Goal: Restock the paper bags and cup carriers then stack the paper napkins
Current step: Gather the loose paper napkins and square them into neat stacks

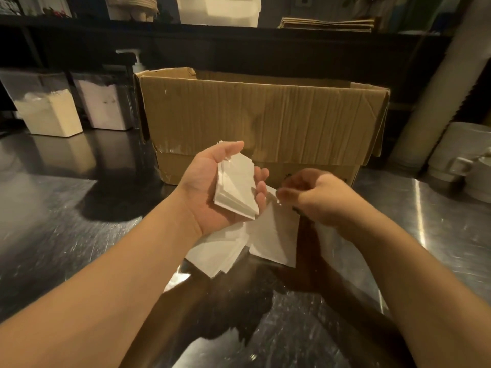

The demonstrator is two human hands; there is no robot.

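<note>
My left hand is palm up and grips a small stack of white paper napkins, thumb on one edge and fingers curled round the other. My right hand hovers just to the right, blurred, with its fingers curled above a loose napkin; whether it pinches that napkin cannot be told. More napkins lie fanned on the steel counter under my left wrist. A flat pile of brown paper bags lies on the back shelf.
An open cardboard box stands right behind my hands. Clear bins with white contents and a pump bottle stand at the left. White cups sit at the right edge, beside a pale column.
</note>
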